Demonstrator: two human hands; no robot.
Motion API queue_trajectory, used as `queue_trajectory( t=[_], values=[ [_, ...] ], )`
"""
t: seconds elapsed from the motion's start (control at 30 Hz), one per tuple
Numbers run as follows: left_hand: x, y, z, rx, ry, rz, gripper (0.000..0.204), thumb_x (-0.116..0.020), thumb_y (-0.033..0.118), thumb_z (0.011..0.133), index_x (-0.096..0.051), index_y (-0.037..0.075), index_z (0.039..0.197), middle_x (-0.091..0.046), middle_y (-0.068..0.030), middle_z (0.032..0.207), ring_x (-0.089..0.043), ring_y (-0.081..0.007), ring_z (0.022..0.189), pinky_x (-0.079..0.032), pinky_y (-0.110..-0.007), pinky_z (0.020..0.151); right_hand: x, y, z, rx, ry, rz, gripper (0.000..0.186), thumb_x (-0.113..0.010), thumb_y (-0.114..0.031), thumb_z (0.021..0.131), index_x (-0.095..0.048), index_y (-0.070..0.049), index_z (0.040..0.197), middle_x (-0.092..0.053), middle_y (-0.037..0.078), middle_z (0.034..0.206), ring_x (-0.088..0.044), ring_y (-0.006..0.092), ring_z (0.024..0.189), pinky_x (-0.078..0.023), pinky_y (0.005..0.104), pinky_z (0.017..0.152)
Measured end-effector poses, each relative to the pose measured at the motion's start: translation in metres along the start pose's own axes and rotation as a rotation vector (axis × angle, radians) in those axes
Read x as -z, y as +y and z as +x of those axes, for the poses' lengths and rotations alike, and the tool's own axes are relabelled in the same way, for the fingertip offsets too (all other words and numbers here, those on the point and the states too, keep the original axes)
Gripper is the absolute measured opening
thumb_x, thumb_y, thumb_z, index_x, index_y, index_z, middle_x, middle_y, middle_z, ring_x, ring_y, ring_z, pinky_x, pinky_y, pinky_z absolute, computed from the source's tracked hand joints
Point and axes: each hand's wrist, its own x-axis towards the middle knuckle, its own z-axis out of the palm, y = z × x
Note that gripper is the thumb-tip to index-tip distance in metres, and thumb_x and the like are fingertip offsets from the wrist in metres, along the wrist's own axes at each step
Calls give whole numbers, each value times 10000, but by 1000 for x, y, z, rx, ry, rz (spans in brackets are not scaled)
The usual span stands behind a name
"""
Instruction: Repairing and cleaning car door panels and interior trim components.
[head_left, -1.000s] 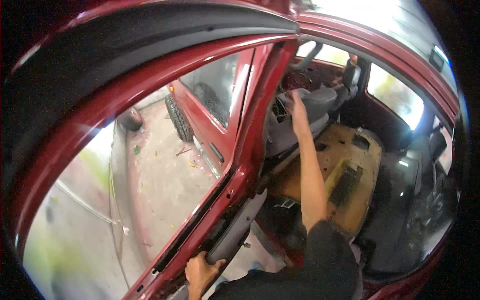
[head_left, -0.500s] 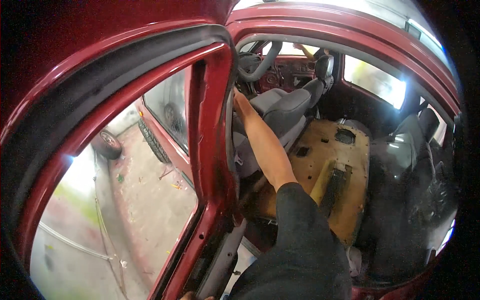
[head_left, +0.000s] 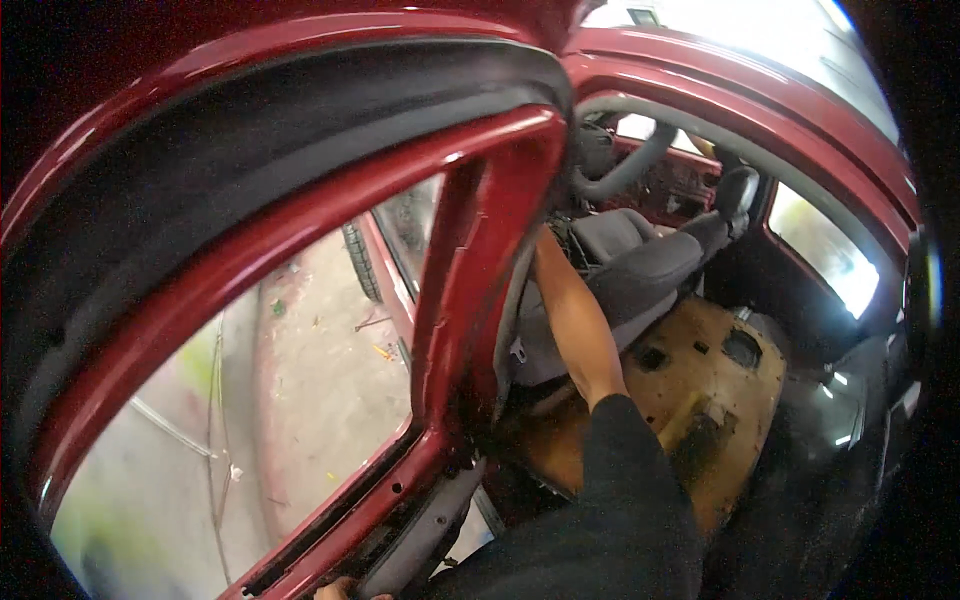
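My right forearm reaches forward through the opening of a red car, in a short black sleeve. Where it meets the door pillar (head_left: 500,230), my right hand is hidden behind the pillar edge, so its fingers do not show. A grey front seat (head_left: 650,265) stands just right of that forearm. At the bottom edge, only part of my left hand (head_left: 340,590) shows, its fingers bent over the lower edge of the red car door (head_left: 330,540), beside the grey trim (head_left: 425,535). The steering wheel (head_left: 635,165) lies farther in.
A tan floor panel (head_left: 690,400) with holes lies behind the front seat. Dark seats (head_left: 830,450) stand at the right. Through the door's window opening are a concrete floor (head_left: 330,370) and a tyre (head_left: 360,260). Part of another person's arm (head_left: 703,147) shows beyond the dashboard.
The view has shifted, so the door frame and cabin sit farther right and lower. My right arm still reaches behind the pillar, and my left hand remains at the door's lower edge.
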Motion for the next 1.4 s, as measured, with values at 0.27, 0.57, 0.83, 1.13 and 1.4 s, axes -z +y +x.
queue_trajectory(
  t=[0.27, 0.57, 0.83, 1.13, 1.4],
  values=[
    [2, -2, 2, -56, 44, 55, 599, -910, 315, 725, -713, -61, 1148, -746, -242, 945, -741, -350, 877, -559, -425, 791, 9, 10, -17, -34, -4, -1, 600, -420, -540, 1033, -533, -58, 1372, -579, 121, 1350, -552, 290, 1235, -440, 448, 1046],
    [4, -3, 10, -94, 13, 0, 492, -905, 289, 728, -739, -30, 1063, -732, -198, 766, -738, -286, 711, -548, -400, 690, 20, 23, -39, -42, -22, 6, 531, -448, -482, 1042, -586, -44, 1309, -634, 115, 1275, -601, 278, 1171, -475, 428, 1007],
    [-7, -16, 24, -52, 63, 187, 687, -908, 596, 602, -777, 36, 977, -752, -200, 895, -736, -373, 907, -566, -463, 812, 42, 11, -110, 162, 224, 147, 353, -514, -379, 1044, -642, -63, 1136, -644, 58, 1047, -597, 195, 957, -481, 373, 857],
    [-11, -44, 25, -190, 45, 127, 663, -847, 555, 721, -758, 12, 1091, -739, -241, 904, -725, -407, 916, -562, -469, 802, -62, 13, -424, 244, 124, -269, 247, -597, -217, 1024, -600, -48, 845, -600, 32, 854, -571, 127, 799, -491, 304, 761],
    [6, -45, 14, -377, 113, 102, 583, -830, 480, 774, -751, -9, 1081, -728, -259, 921, -717, -416, 904, -558, -486, 791, -197, 56, -547, 431, -712, -1361, 724, -900, -432, 648, -639, -123, 1249, -619, 103, 1207, -520, 299, 1251, -394, 420, 1106]
  ],
)
